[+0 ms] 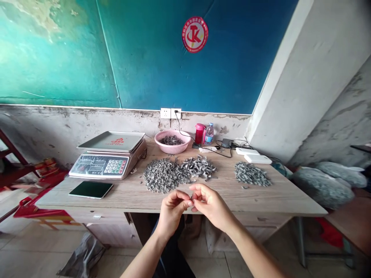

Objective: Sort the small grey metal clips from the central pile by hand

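Observation:
My left hand (pixel 172 212) and my right hand (pixel 211 204) are raised together just over the front edge of the wooden table (pixel 130 194). Their fingertips pinch a small grey piece (pixel 190 202), mostly hidden by the fingers, so its shape is unclear. Beyond the hands lie loose heaps of similar grey pieces: a large one (pixel 162 176), a looser one of longer strips (pixel 199 167) touching it, and a separate one (pixel 251 174) to the right. None of the heaps touches my hands.
A digital scale (pixel 100 166) with a metal pan stands at the back left, with a black tablet (pixel 91 189) in front of it. At the back are a pink basket (pixel 171 141) holding grey pieces, a red cup (pixel 199 133), a water bottle (pixel 209 134) and cables. Grey sacks (pixel 321 185) lie right.

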A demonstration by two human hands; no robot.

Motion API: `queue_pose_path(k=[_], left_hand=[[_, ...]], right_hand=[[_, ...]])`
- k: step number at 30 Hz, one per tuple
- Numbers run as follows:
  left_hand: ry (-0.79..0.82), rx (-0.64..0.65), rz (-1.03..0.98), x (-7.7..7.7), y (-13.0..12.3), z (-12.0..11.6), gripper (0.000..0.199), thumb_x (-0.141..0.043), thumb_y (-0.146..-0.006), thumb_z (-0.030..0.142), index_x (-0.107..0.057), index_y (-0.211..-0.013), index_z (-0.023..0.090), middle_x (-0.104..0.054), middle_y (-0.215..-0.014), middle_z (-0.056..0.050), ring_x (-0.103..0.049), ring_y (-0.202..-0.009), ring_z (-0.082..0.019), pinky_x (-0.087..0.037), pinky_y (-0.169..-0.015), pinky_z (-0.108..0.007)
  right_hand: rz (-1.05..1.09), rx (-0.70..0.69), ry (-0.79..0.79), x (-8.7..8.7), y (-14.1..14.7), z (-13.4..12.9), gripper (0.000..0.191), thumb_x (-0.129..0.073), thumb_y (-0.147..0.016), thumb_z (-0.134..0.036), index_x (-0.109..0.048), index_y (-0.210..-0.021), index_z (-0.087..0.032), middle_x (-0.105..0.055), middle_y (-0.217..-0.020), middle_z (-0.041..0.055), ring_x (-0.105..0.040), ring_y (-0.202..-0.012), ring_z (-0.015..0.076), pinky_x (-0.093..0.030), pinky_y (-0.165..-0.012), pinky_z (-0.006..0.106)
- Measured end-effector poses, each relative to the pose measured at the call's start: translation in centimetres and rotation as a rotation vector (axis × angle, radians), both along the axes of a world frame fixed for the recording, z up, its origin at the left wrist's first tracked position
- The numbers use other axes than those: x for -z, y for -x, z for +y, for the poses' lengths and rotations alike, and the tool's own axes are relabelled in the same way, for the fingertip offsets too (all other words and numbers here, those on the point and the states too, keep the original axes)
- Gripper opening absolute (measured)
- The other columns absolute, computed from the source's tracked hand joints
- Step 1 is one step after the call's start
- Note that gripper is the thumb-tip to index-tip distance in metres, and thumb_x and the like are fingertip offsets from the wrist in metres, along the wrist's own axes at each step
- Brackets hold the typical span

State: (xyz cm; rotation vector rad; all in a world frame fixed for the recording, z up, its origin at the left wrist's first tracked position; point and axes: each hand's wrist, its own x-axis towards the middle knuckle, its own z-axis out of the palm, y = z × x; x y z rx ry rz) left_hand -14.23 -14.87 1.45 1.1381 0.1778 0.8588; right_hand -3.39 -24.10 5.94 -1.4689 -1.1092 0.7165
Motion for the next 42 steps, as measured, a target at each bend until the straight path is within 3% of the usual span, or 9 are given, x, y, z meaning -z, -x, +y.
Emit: queue_pose_path(k=[7,12,14,23,27,32,36,40,42], left_hand=[[-0.076,0.104,0.057,1.0,-3.9,2.5,0.015,-0.07,-0.074,0.021,-0.057,-0.079,0.013,-0.063,-0.07,-0.003,-0.061,-0.062,-0.013,-0.048,-0.061,-0.025],[-0.678,-0.163,0.276,1.8,-6.3,4.5,0.008,-0.064,-0.078,0.017,-0.061,-0.085,0.016,-0.064,-0.079,-0.004,-0.058,-0.07,-0.013,-0.046,-0.065,-0.023],[-0.804,-0.209,0.303,2.2,-7.0,5.1,0.006,-0.06,-0.081,0.018,-0.06,-0.087,0.016,-0.063,-0.079,-0.004,-0.058,-0.071,-0.012,-0.045,-0.066,-0.022],[-0.783,-0.203,0.33,3.8,-8.5,6.0,0.008,-0.057,-0.085,0.022,-0.059,-0.09,0.017,-0.064,-0.082,-0.004,-0.059,-0.069,-0.011,-0.047,-0.065,-0.021],[-0.775,-0.158,0.331,4.1,-8.4,6.0,0.007,-0.057,-0.084,0.021,-0.059,-0.09,0.017,-0.064,-0.085,-0.004,-0.06,-0.073,-0.012,-0.047,-0.066,-0.021],[-0.864,-0.162,0.425,4.7,-7.9,5.8,0.006,-0.058,-0.082,0.013,-0.059,-0.086,0.018,-0.064,-0.081,-0.002,-0.06,-0.073,-0.012,-0.046,-0.067,-0.021],[-0.933,-0.191,0.42,5.2,-8.2,4.8,0.014,-0.054,-0.078,0.004,-0.057,-0.082,0.017,-0.062,-0.075,-0.001,-0.058,-0.071,-0.013,-0.045,-0.065,-0.021],[-0.976,-0.265,0.462,5.8,-9.2,4.4,0.014,-0.05,-0.081,0.005,-0.057,-0.086,0.016,-0.061,-0.085,-0.005,-0.058,-0.08,-0.015,-0.047,-0.073,-0.026],[-1.053,-0.353,0.505,6.1,-9.6,5.0,0.017,-0.049,-0.082,0.005,-0.057,-0.092,0.015,-0.059,-0.095,-0.008,-0.055,-0.088,-0.019,-0.047,-0.079,-0.031]], right_hand=[[0.132,-0.082,0.039,1.0,-4.5,2.2,0.026,-0.053,-0.08,-0.019,-0.051,-0.106,-0.016,-0.057,-0.084,0.0021,-0.057,-0.069,0.0116,-0.051,-0.063,0.025],[-0.086,0.012,0.081,2.7,-7.7,3.7,0.027,-0.049,-0.079,-0.014,-0.051,-0.106,-0.017,-0.059,-0.084,0.0023,-0.057,-0.073,0.0126,-0.049,-0.065,0.025],[-0.122,0.027,0.096,3.3,-8.6,4.1,0.026,-0.05,-0.08,-0.015,-0.051,-0.106,-0.017,-0.06,-0.085,0.0025,-0.058,-0.077,0.014,-0.049,-0.069,0.027],[0.282,0.061,0.096,3.8,-10.1,4.2,0.028,-0.06,-0.079,-0.025,-0.051,-0.104,-0.018,-0.055,-0.091,0.0033,-0.059,-0.081,0.0157,-0.055,-0.067,0.029],[0.298,0.045,0.12,4.1,-10.0,4.0,0.023,-0.063,-0.078,-0.029,-0.056,-0.094,-0.015,-0.058,-0.09,0.0041,-0.059,-0.079,0.0147,-0.053,-0.067,0.026],[-0.043,0.145,0.099,6.2,-8.6,3.8,0.007,-0.054,-0.081,-0.021,-0.055,-0.085,-0.015,-0.056,-0.073,0.0004,-0.054,-0.065,0.0122,-0.048,-0.061,0.024],[-0.348,0.268,0.09,7.6,-8.0,3.1,0.006,-0.048,-0.082,-0.016,-0.054,-0.082,-0.016,-0.058,-0.073,0.0022,-0.055,-0.066,0.0139,-0.046,-0.062,0.023],[-0.559,0.357,0.095,8.0,-12.4,0.3,0.014,-0.043,-0.088,-0.021,-0.057,-0.087,-0.017,-0.063,-0.081,0.0054,-0.059,-0.07,0.0155,-0.049,-0.065,0.025],[-0.788,0.498,0.076,7.8,-15.6,-1.3,0.016,-0.045,-0.089,-0.025,-0.059,-0.085,-0.018,-0.062,-0.078,0.0045,-0.059,-0.067,0.016,-0.05,-0.061,0.026]])
